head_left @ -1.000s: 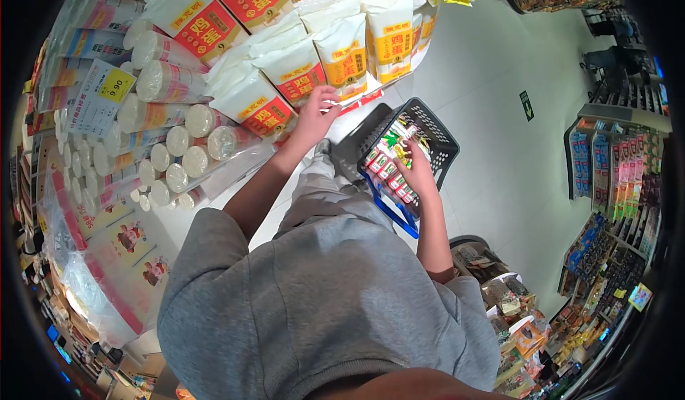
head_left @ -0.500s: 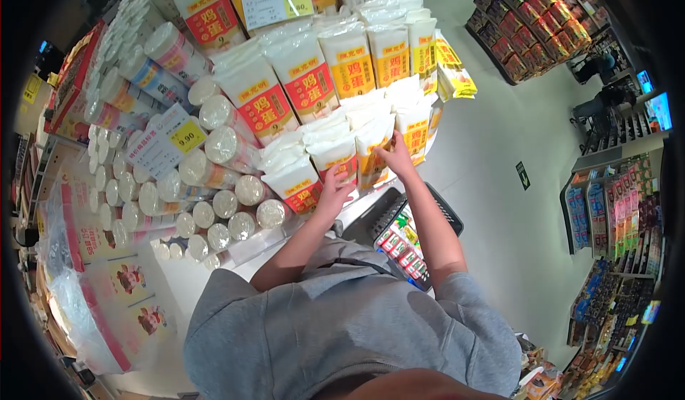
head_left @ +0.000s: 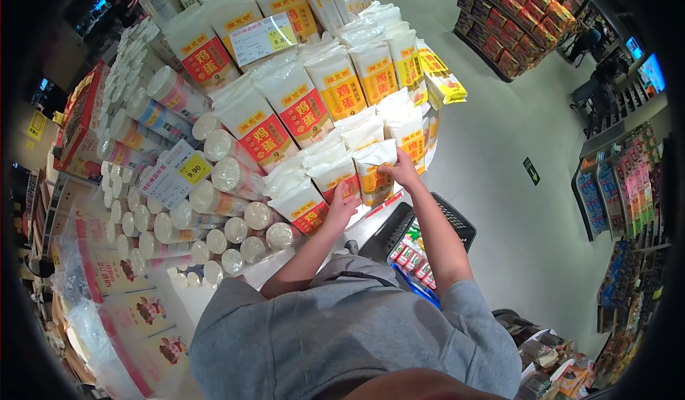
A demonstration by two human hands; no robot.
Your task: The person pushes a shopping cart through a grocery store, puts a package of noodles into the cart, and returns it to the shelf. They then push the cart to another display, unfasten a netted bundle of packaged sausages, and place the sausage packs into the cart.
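My right hand (head_left: 404, 174) grips the right edge of a yellow-labelled pack of egg noodles (head_left: 374, 171) in the front row, thumb on its face. The pack's white top leans out toward me. Lower on the left, my left hand (head_left: 344, 206) rests against the front of a red-labelled noodle pack (head_left: 334, 176), fingers apart and pointing up. Its thumb lies close to the yellow-labelled pack's lower left side; whether they touch I cannot tell. Another red-labelled pack (head_left: 300, 207) stands to the left, and a yellow-labelled one (head_left: 412, 139) is behind on the right.
Taller noodle packs (head_left: 307, 107) stand behind in rows under a price sign (head_left: 262, 37). Round wrapped rolls of noodles (head_left: 235, 175) are stacked at left with another price sign (head_left: 175, 174). A black shopping basket (head_left: 457, 220) holding packaged goods sits below my right forearm.
The yellow-labelled pack leans further outward, its white top showing more. My right hand has shifted to its right edge. My left hand stays low beside it. The whole view has shifted slightly.
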